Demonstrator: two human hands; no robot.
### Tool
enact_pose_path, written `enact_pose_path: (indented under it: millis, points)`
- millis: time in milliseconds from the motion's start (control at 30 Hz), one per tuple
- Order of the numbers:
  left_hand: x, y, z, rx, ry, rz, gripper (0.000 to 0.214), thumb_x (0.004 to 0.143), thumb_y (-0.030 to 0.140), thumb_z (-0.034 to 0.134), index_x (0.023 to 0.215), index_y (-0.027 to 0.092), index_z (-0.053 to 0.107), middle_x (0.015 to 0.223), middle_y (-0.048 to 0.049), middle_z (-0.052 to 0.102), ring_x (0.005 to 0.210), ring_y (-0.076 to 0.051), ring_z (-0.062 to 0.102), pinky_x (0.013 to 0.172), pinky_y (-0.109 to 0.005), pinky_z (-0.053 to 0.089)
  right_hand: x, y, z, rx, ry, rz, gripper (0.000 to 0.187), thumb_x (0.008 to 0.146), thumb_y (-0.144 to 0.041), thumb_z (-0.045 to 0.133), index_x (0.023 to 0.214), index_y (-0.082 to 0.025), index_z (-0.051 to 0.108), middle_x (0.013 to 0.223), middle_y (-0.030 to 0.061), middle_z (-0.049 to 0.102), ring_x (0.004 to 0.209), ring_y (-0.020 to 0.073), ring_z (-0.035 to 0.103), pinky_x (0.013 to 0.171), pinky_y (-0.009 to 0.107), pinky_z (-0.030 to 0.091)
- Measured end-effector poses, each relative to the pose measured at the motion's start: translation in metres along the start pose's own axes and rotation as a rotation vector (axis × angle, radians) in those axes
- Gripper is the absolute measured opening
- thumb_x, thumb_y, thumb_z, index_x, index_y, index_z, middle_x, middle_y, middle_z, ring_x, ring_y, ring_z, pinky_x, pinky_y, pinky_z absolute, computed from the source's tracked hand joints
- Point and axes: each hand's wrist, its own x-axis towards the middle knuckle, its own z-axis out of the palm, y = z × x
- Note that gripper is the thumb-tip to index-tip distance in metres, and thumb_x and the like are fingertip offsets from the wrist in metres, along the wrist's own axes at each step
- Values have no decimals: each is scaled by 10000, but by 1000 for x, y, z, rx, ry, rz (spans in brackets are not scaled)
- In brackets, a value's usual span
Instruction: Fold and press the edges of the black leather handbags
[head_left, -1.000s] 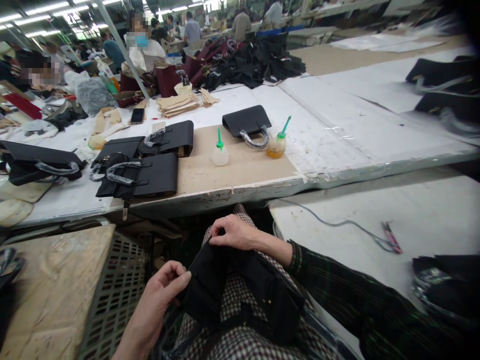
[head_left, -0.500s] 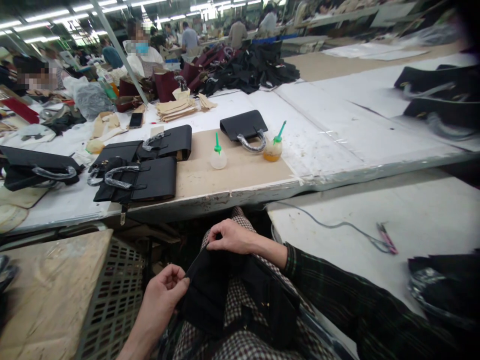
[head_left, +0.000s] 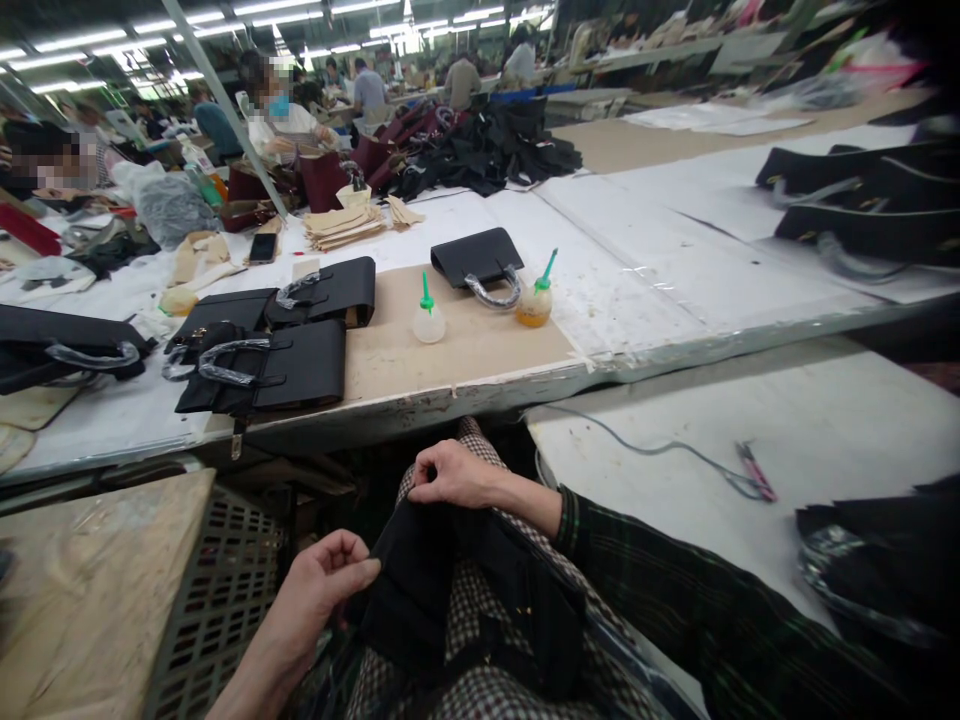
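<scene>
While left hand [head_left: 322, 588], right hand [head_left: 454, 474] pinch its edge, black bag [head_left: 409, 585] below, on lap [head_left: 470, 600]

L hand [head_left: 330, 575]: far side of its pinch on the blk piece [head_left: 412, 580] hidden; forearm cut by btm edge. R hand [head_left: 454, 475]: lower fingers tucked out of sight. Blk piece's lower part lost in shadow; gold bits [head_left: 525, 610] too small to ID. R sleeve [head_left: 675, 570] v. dark, runs off btm right. Crate [head_left: 217, 570] partly hidden by board [head_left: 97, 580], contents unclear; both cropped. Far-R bags [head_left: 877, 235] blurred + cut off; lower-R wrapped-handle bag [head_left: 877, 560] ditto. L-edge bag [head_left: 67, 330] cropped. Bg workers [head_left: 369, 85] too small to tell what they're handling.
</scene>
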Motion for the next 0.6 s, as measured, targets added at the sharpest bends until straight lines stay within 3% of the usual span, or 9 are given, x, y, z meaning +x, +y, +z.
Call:
enact_pose_path:
  millis: [233, 367, 600]
  points:
    - [8, 20, -11, 133, -80, 76, 388, 626, 504, 803, 735, 161, 658, 496, 73, 466, 404, -62, 351, 405, -190, 237, 2, 2, 7, 145, 42, -43, 287, 662, -223, 764, 874, -196, 572, 790, -24, 708, 703, 134, 644, 634, 224, 446]
    - [27, 32, 1, 175, -132, 112, 369, 643, 501, 780, 718, 153, 680, 542, 46, 534, 446, -79, 402, 439, -205, 249, 1, -2, 10, 142, 28, -50, 280, 670, -204, 752, 880, -190, 568, 797, -15, 709, 709, 135, 647, 636, 226, 446]
    - [48, 35, 20, 191, -141, 138, 282, 704, 396, 748, 652, 167, 592, 502, 80, 427, 441, -58, 311, 446, -197, 189, -3, -3, 9, 199, 23, -65, 285, 664, -194, 757, 870, -186, 559, 795, -6, 720, 721, 138, 657, 666, 235, 465]
